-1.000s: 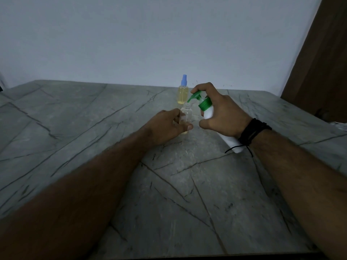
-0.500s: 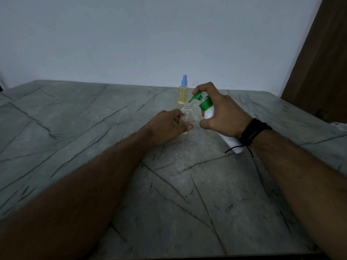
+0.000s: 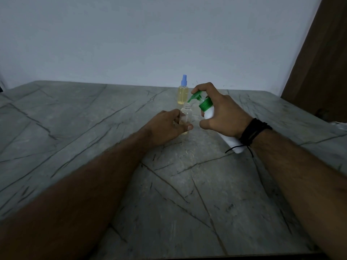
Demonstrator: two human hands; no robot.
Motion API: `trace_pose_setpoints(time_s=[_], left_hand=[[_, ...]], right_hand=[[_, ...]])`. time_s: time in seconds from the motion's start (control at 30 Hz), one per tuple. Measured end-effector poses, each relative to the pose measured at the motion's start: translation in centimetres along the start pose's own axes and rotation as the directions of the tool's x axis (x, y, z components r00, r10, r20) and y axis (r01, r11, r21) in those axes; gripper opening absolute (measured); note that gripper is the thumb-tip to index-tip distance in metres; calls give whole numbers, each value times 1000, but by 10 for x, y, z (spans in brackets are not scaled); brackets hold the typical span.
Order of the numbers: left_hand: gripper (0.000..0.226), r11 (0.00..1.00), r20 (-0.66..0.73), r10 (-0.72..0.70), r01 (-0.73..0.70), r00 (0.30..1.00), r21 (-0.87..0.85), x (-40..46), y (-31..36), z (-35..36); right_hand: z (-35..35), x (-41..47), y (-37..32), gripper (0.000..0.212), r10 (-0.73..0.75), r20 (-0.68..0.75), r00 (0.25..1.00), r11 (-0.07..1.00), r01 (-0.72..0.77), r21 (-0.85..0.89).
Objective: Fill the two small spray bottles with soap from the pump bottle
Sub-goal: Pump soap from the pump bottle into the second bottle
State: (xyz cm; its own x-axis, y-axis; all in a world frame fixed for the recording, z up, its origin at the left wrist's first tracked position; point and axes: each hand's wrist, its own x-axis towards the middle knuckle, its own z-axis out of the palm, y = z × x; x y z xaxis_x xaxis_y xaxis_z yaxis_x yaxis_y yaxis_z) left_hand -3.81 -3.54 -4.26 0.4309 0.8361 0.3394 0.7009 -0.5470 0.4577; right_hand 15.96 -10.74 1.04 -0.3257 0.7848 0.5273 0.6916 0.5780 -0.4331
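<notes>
My left hand (image 3: pixel 166 127) grips a small clear spray bottle (image 3: pixel 186 114) that stands uncapped on the grey marble table (image 3: pixel 187 194); a little yellow liquid shows at its bottom. My right hand (image 3: pixel 223 113) holds a white pump bottle with a green pump head (image 3: pixel 205 105), tilted left. Its nozzle tip is just above the small bottle's open neck, and my forefinger rests on the pump top. Behind them stands a second small spray bottle (image 3: pixel 183 92), full of yellow soap, with a blue spray cap on.
A pale wall runs along the table's far edge. A brown wooden door (image 3: pixel 323 59) stands at the right. A black cord bracelet (image 3: pixel 252 133) is on my right wrist.
The pump head has risen slightly under my forefinger. Both hands and both small bottles stay where they were.
</notes>
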Motion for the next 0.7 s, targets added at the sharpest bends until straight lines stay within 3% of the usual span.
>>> trace_pose_setpoints(time_s=[0.2,0.37,0.53,0.7], left_hand=[[56,1000,5,-4,4,1000,8,1,-1,0],[43,1000,-3,9,-9,1000,13,-1,1,-1],[52,1000,3,7,-7,1000,2,0,0,0],[45,1000,-9,10,-10,1000,12,0,0,0]], right_hand=[[1,1,1,71,0,-2,1000,1000,0,-6],[0,0,2,69,-7,-4,1000,1000,7,-2],[1,1,2,71,-7,0,1000,1000,7,-11],[1,0,1,70,-4,1,1000,1000,4,-10]])
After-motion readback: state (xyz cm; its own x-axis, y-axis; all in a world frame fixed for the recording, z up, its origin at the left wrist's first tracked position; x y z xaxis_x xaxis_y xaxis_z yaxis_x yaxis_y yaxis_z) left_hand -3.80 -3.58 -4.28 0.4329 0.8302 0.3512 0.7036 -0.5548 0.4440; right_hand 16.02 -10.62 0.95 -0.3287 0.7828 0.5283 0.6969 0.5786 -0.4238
